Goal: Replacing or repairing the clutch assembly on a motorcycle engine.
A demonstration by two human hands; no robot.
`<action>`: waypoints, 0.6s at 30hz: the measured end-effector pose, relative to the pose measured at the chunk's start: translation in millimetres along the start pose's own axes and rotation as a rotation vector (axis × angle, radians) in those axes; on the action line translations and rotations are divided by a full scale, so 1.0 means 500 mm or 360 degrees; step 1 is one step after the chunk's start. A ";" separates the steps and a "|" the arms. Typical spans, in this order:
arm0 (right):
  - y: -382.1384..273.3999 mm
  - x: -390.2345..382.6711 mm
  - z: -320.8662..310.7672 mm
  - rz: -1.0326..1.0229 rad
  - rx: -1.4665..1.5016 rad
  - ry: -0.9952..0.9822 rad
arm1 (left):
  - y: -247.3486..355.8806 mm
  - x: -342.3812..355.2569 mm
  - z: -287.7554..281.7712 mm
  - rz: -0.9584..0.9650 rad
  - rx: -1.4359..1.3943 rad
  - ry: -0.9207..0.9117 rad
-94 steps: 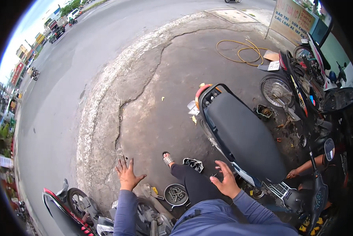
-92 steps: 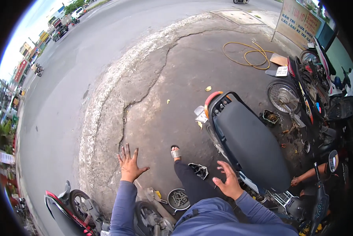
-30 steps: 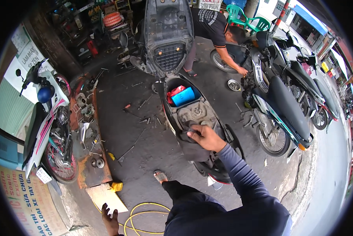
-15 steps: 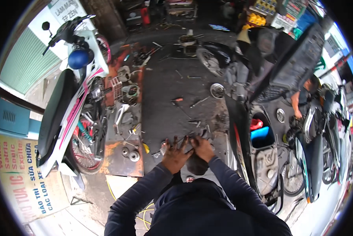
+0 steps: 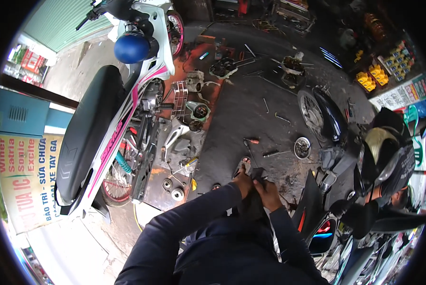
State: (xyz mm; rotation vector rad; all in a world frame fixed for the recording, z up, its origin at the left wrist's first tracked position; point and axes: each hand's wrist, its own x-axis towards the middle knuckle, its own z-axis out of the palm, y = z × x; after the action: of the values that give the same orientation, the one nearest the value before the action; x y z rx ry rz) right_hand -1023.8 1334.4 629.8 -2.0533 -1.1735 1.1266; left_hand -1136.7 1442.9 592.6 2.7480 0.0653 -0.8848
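My left hand and my right hand are close together low in front of my body, fingers curled in. Between them is a dark, limp-looking piece that resembles a cloth; my right thumb presses on it, and my left fingers close at its other side. Its exact kind is hard to make out against my dark clothing. Just beyond the hands, a foot shows on the dark floor mat. A red-handled screwdriver and a metal tool lie farther ahead.
A white and pink motorbike stands on the left, a blue helmet on it. Engine parts lie beside it. A round metal dish and a loose wheel are on the right. A bent-over person is among motorbikes.
The view has swung right and tilted, shifting the scene. My hands, earlier spread low over the mat, have drawn together and closed around the dark cloth.
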 end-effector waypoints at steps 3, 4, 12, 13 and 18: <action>-0.004 0.098 -0.153 0.0351 0.1396 -0.0353 | -0.073 0.021 -0.223 0.0187 -0.0589 -0.0351; 0.003 0.128 -0.188 0.0325 0.1606 -0.0447 | -0.095 0.014 -0.281 0.0186 -0.0579 -0.0339; -0.104 0.393 -0.279 -0.0253 0.1746 0.0036 | -0.260 0.155 -0.283 0.0214 -0.3342 0.0961; -0.077 0.435 -0.265 -0.0633 0.0797 0.0434 | -0.257 0.220 -0.292 -0.0141 -0.3218 0.1339; -0.092 0.576 -0.357 -0.0315 0.0527 0.0316 | -0.341 0.268 -0.456 -0.0720 -0.2920 0.1684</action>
State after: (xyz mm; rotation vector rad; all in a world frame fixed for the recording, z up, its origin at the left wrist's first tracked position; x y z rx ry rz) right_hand -811.2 1602.1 640.3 -1.7124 -0.9928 0.9282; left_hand -918.4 1660.8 655.1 1.0574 1.0397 0.5756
